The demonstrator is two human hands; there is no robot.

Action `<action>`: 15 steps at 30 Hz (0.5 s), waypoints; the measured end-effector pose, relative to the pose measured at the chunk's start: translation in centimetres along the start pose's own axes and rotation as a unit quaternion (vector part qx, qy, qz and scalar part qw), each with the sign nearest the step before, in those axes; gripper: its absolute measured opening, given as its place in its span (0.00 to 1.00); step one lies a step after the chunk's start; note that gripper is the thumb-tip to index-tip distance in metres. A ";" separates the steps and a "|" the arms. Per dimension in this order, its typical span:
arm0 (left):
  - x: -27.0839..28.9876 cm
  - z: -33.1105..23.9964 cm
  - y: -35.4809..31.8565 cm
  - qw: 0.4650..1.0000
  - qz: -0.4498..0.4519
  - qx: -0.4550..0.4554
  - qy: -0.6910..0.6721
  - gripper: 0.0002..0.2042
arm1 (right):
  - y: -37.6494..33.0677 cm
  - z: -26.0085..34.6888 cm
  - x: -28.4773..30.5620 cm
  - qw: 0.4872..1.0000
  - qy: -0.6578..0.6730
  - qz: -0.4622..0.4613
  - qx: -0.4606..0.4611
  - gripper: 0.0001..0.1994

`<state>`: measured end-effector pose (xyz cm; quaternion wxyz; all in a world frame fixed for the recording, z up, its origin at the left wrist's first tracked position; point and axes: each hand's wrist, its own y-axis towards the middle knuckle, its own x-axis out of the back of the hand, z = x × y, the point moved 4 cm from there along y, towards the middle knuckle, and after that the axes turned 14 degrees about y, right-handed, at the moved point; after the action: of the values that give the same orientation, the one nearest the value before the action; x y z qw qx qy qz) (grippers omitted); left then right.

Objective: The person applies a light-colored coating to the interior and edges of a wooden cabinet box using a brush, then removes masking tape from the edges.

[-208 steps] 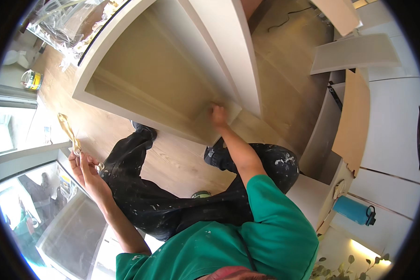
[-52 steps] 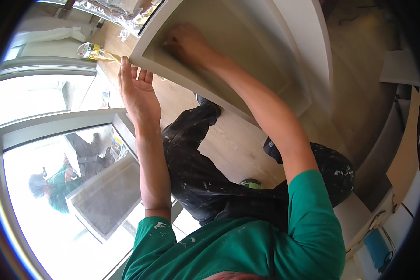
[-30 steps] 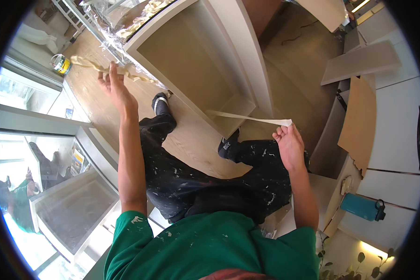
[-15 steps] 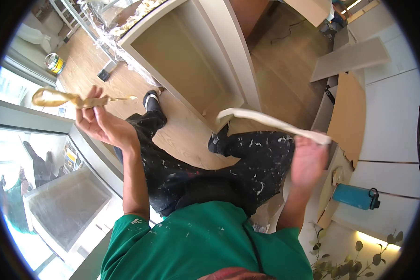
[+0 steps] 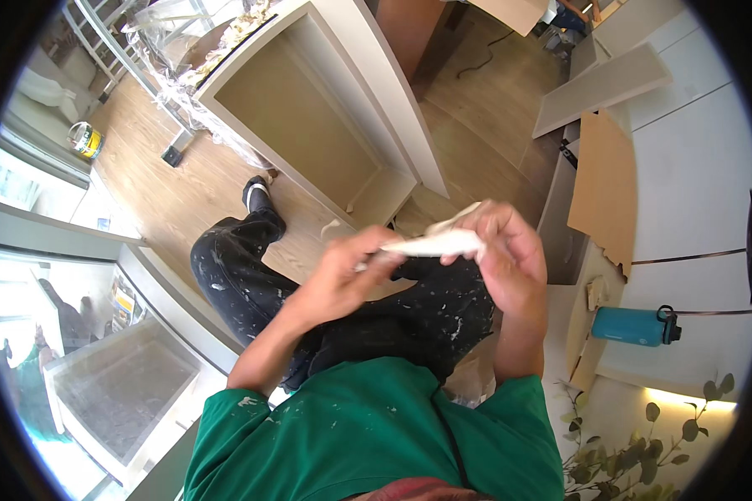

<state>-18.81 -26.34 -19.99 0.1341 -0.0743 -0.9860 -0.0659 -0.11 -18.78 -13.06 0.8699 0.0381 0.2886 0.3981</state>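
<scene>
In front of my knees a pale strip (image 5: pixel 434 244), which looks like peeled masking tape, stretches between my two hands. My left hand (image 5: pixel 342 275) is closed, its fingers pinching the strip's left end. The right hand (image 5: pixel 510 255) has its fingers curled on the other end, where a cream fold (image 5: pixel 455 219) of similar material sticks up. Whether that fold belongs to the same strip I cannot tell. Beyond my hands stands a beige open-fronted cabinet (image 5: pixel 430 179), with plastic sheeting (image 5: pixel 163 42) along its left side. My dark trousers (image 5: pixel 242 259) carry white paint spots.
A metal ladder-like frame (image 5: pixel 171 142) and a yellow-labelled tub (image 5: pixel 85 140) stand on the wood floor at left. On the right are a loose panel (image 5: pixel 602 92), a brown board (image 5: pixel 602 192), a teal bottle (image 5: pixel 631 326) and a leafy plant (image 5: pixel 635 451). A window-side ledge (image 5: pixel 175 301) runs at left.
Both hands have come from wide apart to close together in front of my knees. The right hand's strip now spans them; the left's crumpled tan strip no longer shows clearly.
</scene>
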 end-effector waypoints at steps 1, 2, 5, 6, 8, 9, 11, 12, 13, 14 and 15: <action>1.5 0.2 -1.1 0.997 -0.075 0.006 0.022 0.07 | 0.4 -0.2 0.9 0.999 -0.007 -0.021 -0.027 0.08; 3.0 0.6 -2.2 0.988 -0.146 0.009 0.040 0.05 | 0.9 -1.1 2.2 0.999 0.036 -0.011 -0.039 0.11; 10.1 6.2 -8.1 0.932 -0.357 0.056 -0.011 0.06 | 3.0 -4.3 6.2 0.991 0.004 -0.091 -0.096 0.16; 12.4 8.2 -11.0 0.897 -0.435 0.035 -0.073 0.06 | 4.2 -6.5 8.0 0.985 -0.065 -0.115 -0.110 0.17; 15.3 10.3 -14.3 0.807 -0.583 0.024 -0.090 0.08 | 5.5 -11.8 12.9 0.955 -0.228 -0.130 -0.141 0.17; 15.2 10.6 -14.9 0.784 -0.616 0.015 -0.079 0.08 | 5.8 -15.8 15.7 0.931 -0.308 -0.110 -0.160 0.18; 15.0 11.7 -15.7 0.733 -0.678 -0.006 -0.060 0.08 | 5.8 -23.8 19.7 0.877 -0.402 -0.071 -0.255 0.14; 14.6 12.7 -15.9 0.723 -0.690 0.005 -0.029 0.08 | 5.5 -28.1 21.8 0.857 -0.419 -0.060 -0.293 0.16; 14.2 13.8 -16.6 0.707 -0.706 0.017 0.008 0.09 | 5.8 -30.9 21.8 0.823 -0.469 -0.032 -0.319 0.19; 14.0 14.5 -16.8 0.694 -0.718 0.027 0.040 0.09 | 5.7 -33.6 23.0 0.802 -0.508 -0.013 -0.313 0.19; 13.9 14.4 -16.7 0.682 -0.731 0.002 0.032 0.10 | 5.3 -36.6 25.0 0.780 -0.545 0.005 -0.308 0.20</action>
<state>-38.45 -38.75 -31.82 0.0750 0.6726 -0.7222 -0.1430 -10.18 -3.30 -53.68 0.8457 -0.0200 -0.3715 0.3826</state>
